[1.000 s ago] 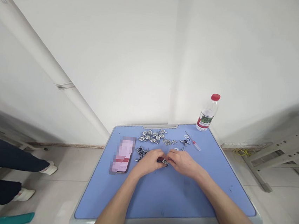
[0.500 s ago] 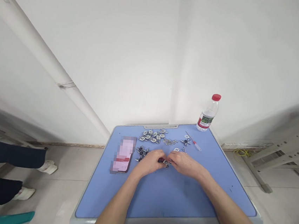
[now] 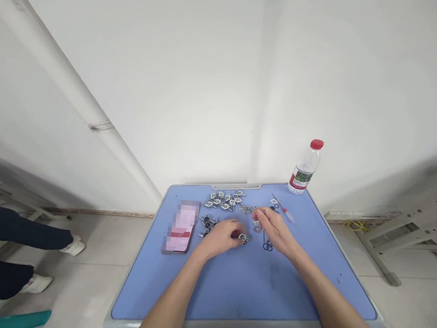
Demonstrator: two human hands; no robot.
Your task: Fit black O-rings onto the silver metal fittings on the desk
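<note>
Well, my left hand point(image 3: 220, 235) pinches a metal fitting point(image 3: 243, 238), fingers curled — whether my right hand point(image 3: 275, 229), fingertips bunched near some black rings point(image 3: 268, 246), grips anything, I cannot tell.

My head camera looks forward and down at my left hand point(image 3: 220, 236) and right hand point(image 3: 275, 230). It takes in the whole tabletop point(image 3: 248, 290) and the wall point(image 3: 186, 94) beyond.

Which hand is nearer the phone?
Left. The left hand is right of the phone, with small parts between; the right hand is farther right.
</note>
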